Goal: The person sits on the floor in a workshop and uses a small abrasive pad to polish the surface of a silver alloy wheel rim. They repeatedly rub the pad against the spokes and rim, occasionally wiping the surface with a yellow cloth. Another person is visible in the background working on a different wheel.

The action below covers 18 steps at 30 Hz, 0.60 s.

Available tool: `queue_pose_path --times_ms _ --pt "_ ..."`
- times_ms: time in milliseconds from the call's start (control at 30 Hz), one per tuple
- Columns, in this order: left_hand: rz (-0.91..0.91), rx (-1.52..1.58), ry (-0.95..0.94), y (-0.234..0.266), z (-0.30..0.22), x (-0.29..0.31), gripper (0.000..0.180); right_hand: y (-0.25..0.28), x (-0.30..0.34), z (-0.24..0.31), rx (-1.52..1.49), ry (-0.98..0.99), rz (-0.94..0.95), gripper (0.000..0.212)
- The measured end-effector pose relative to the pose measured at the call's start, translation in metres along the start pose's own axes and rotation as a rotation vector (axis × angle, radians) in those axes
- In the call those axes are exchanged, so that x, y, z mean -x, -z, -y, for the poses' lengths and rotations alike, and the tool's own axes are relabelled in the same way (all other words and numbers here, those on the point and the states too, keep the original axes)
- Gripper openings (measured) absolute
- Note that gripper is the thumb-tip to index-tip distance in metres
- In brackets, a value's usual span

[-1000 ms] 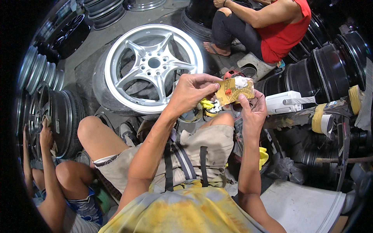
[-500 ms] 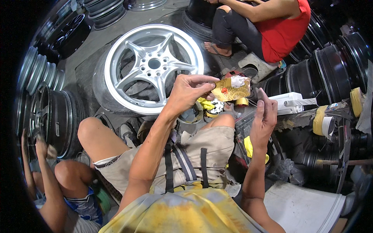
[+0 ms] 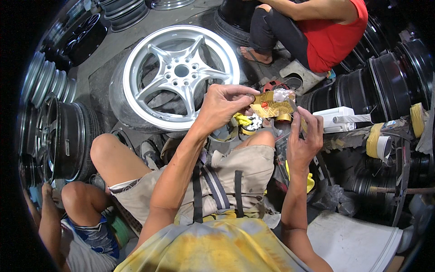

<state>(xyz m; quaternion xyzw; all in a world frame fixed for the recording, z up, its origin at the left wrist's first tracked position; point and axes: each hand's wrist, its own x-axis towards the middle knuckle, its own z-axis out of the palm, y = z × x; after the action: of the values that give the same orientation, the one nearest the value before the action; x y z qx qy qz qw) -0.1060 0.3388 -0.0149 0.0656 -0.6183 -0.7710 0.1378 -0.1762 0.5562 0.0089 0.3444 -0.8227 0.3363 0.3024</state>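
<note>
Just right of upper centre, pinching a thin yellow sheet (image 3: 267, 110), smeared lumpy white, in the left hand (image 3: 222, 105); bending the right hand (image 3: 306, 138) at its right edge, cannot tell whether gripping. Left-handedly blocking part of a spoked silver wheel (image 3: 181, 81); flanked by glossy dark rims (image 3: 390, 81), upper right.

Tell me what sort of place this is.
Probably a wheel workshop: a silver, spoked metal wheel, glossy black metal rims at right and silver metal rims at left suggest it.
</note>
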Motion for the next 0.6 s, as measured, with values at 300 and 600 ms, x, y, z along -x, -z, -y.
queue_pose_path --times_ms 300,600 --pt "-0.012 -0.074 -0.042 -0.002 0.005 0.001 0.020 -0.007 0.005 -0.003 -0.240 -0.178 0.013 0.018" --pt "-0.068 -0.057 -0.041 -0.006 0.010 0.000 0.023 0.004 0.006 0.002 -0.445 -0.465 0.078 0.011"
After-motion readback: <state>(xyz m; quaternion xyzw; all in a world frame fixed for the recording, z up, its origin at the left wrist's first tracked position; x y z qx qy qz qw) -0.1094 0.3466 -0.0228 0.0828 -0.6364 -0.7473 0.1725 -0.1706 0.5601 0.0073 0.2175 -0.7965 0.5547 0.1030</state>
